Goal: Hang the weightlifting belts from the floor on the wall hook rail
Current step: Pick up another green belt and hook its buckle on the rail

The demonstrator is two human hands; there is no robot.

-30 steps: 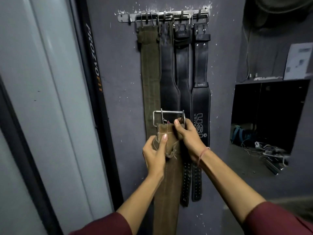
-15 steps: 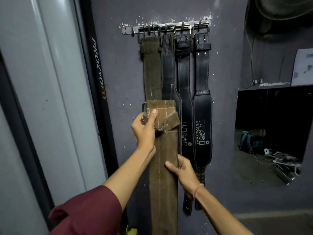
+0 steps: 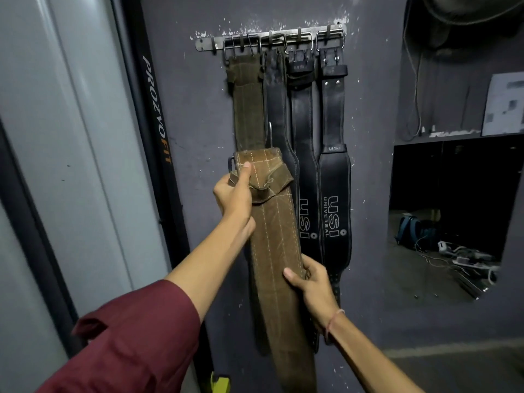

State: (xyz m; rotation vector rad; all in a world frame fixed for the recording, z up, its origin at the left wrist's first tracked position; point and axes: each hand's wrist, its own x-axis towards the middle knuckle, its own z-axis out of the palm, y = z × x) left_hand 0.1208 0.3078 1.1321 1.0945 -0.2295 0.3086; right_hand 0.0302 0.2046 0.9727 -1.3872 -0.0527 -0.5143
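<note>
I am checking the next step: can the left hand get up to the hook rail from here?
Probably yes. The left hand grips the top of the brown belt below the hook rail; nothing blocks the way up, but four hung belts crowd its hooks.

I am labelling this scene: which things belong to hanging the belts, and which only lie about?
Job: long brown suede belt, gripped by left hand and right hand; steel hook rail on the wall; hung brown suede belt; three hung black leather belts.
Lying about: blue bag; tangle of cables; pale paper sheet.
</note>
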